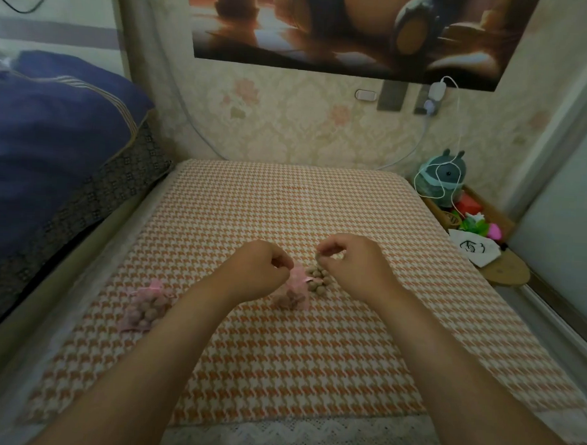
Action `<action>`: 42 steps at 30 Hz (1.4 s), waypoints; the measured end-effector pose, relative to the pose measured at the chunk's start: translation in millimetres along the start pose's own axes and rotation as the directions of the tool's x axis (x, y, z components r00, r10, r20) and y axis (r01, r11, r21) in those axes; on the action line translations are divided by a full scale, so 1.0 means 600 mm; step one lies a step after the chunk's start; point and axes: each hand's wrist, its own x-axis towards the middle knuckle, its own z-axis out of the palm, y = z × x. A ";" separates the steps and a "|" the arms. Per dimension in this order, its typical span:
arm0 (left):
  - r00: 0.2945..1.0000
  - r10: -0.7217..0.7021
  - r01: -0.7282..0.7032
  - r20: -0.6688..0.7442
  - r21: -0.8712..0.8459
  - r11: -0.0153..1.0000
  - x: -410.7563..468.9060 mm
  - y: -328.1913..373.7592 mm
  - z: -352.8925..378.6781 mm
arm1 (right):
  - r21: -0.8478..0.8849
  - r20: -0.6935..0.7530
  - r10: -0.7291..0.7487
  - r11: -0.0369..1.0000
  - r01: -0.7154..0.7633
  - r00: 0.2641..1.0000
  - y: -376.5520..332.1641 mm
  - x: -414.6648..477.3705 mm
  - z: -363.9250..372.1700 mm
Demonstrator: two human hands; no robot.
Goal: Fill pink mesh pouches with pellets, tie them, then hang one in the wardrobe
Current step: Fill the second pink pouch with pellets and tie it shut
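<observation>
**Item under work:** the open pouch point(294, 291), pink mesh, part filled, standing on the cloth-covered table point(279, 373). All positions below are given from this pouch.

**Grips**
- My left hand point(259, 271) has a narrow grip, with the fingertips pinching the pouch's top edge from its left side.
- My right hand point(354, 262) also has a narrow grip. Thumb and forefinger pinch a single pellet point(318, 257), held above the pouch and just to its right.

**Other items**
- The loose pellets point(318, 280) lie in a small heap against the pouch's right side.
- A second pouch point(147, 303), filled and drawn at the neck, lies well to the left.

**Risks noted**
1. **Missed drop.** My left fingers hide the mouth, so I cannot confirm how wide it stands. If only one edge is lifted, the mesh probably sags shut and the pellet lands outside.
2. **Lost pellet.** The pinch is small and the pellet looks rounded. If it slips, it falls to the cloth, where it could roll away from the pouch.
3. **Tipping.** The pouch is soft and is held only at the top. A sideways pull from my left hand would tilt it and spill the contents toward the heap.
4. **Scattered heap.** My right hand works directly over the loose pellets, and a low pass would scatter them.
5. **Overfilling.** Too many pellets would leave too little neck to tie.
</observation>
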 end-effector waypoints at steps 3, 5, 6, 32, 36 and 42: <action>1.000 0.014 -0.014 0.016 -0.012 1.000 -0.001 0.004 -0.001 | 0.102 0.005 -0.083 0.991 0.082 0.997 -0.034 -0.008 -0.002; 1.000 0.023 -0.023 0.022 -0.028 0.999 -0.005 0.006 -0.001 | 0.104 0.029 -0.142 0.985 0.139 0.989 -0.048 -0.017 0.001; 0.999 0.025 -0.024 0.022 -0.036 0.999 -0.007 0.007 -0.001 | 0.086 0.045 -0.160 0.984 0.156 0.986 -0.051 -0.020 0.004; 1.000 0.003 -0.003 -0.031 0.000 1.000 -0.007 0.005 -0.006 | -0.445 0.204 0.135 0.895 -0.031 0.970 0.020 -0.003 0.038; 1.000 -0.001 0.001 0.009 -0.053 0.999 -0.001 -0.003 -0.003 | -0.445 0.213 0.126 0.896 -0.018 0.969 0.025 -0.002 0.046; 0.999 -0.021 0.025 0.038 -0.099 0.995 0.003 -0.011 -0.001 | -0.350 0.190 0.106 0.936 -0.034 0.976 0.017 -0.002 0.028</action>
